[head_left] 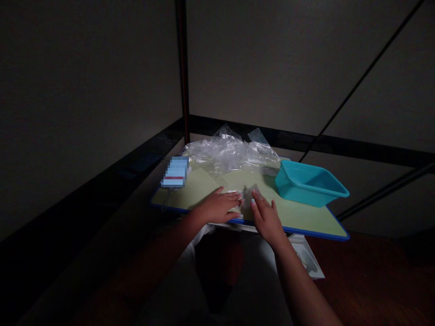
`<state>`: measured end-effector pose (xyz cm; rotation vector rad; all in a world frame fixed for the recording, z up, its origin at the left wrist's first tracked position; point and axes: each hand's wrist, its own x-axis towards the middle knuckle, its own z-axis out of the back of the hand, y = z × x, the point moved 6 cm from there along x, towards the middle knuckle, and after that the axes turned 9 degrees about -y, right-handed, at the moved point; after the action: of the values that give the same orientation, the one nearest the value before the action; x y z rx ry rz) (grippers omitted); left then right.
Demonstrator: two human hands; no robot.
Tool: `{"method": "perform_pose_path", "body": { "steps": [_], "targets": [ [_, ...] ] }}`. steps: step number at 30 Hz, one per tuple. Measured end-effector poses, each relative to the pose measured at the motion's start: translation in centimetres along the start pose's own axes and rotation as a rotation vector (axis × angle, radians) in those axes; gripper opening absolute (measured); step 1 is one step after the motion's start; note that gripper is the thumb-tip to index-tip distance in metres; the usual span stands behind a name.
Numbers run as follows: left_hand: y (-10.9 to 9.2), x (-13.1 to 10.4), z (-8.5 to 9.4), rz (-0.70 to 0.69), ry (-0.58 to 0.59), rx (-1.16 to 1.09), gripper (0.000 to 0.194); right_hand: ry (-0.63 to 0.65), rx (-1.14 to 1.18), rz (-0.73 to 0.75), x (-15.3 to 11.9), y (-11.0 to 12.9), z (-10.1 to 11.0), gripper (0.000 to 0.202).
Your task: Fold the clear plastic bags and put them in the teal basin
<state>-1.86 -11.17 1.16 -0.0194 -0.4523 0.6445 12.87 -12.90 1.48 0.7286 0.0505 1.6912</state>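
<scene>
A small clear plastic piece [250, 194] lies near the front edge of the yellow-green table [302, 219], between my hands. My left hand [220, 206] rests flat with its fingers spread, the fingertips at the left side of the plastic. On the right, my right hand [266, 217] has its fingers stretched forward, and its index fingertip touches the plastic's right part. A heap of crumpled clear plastic bags [231, 151] covers the back of the table.
A turquoise bin [302, 192] stands on the table's right side. A phone with a blurred screen [175, 172] is at the left. Below the table's right front is a white tray [307, 258]. Walls rise behind and to the left.
</scene>
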Motion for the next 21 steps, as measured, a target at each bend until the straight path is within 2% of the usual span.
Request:
{"method": "perform_pose_path", "body": {
  "steps": [9,15,21],
  "targets": [
    [-0.4,0.1,0.2,-0.011,-0.004,0.051,0.037,0.004,-0.031,0.115,0.5,2.9,-1.2,0.048],
    [-0.2,0.1,0.0,0.034,-0.003,0.017,0.053,0.024,-0.069,0.132,0.5,4.1,-1.8,0.049],
    [-0.3,0.1,0.1,0.047,0.031,0.018,0.057,0.047,-0.071,0.136,0.7,5.0,-2.4,0.051]
  ]
}}
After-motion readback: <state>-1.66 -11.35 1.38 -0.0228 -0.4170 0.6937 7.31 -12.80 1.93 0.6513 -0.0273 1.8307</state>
